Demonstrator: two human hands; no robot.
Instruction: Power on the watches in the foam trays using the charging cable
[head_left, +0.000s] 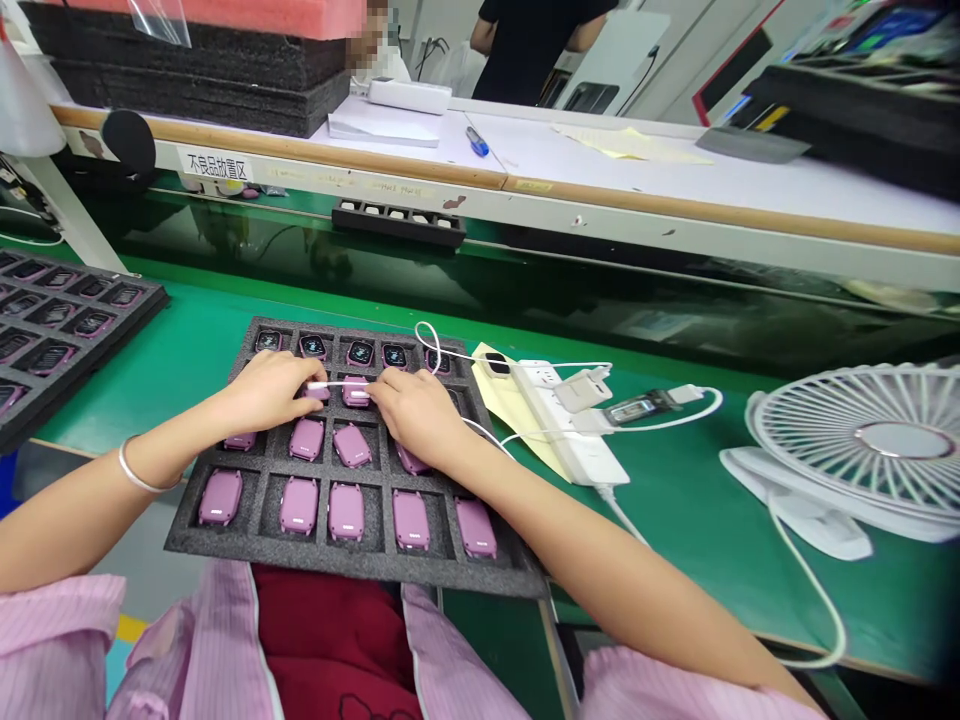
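A black foam tray [330, 560] in front of me holds rows of purple smartwatch bodies [346, 512]. The near ones lie back up; in the far row, dark watch screens [360, 352] face up. My left hand [270, 392] is closed at the second row from the back, pinching a white charging-cable plug [318, 387] over a purple watch. My right hand [416, 408] is closed beside it, fingertips on another white cable end [361, 393] that lies over the back of a watch [355, 402]. Its fingers partly hide that contact.
Right of the tray is a white power strip [566, 430] with chargers and a cable looping to my hands. A white fan [885, 440] stands further right. Another watch tray [67, 320] lies left. A raised shelf [525, 150] runs across the back; a person [525, 50] stands beyond.
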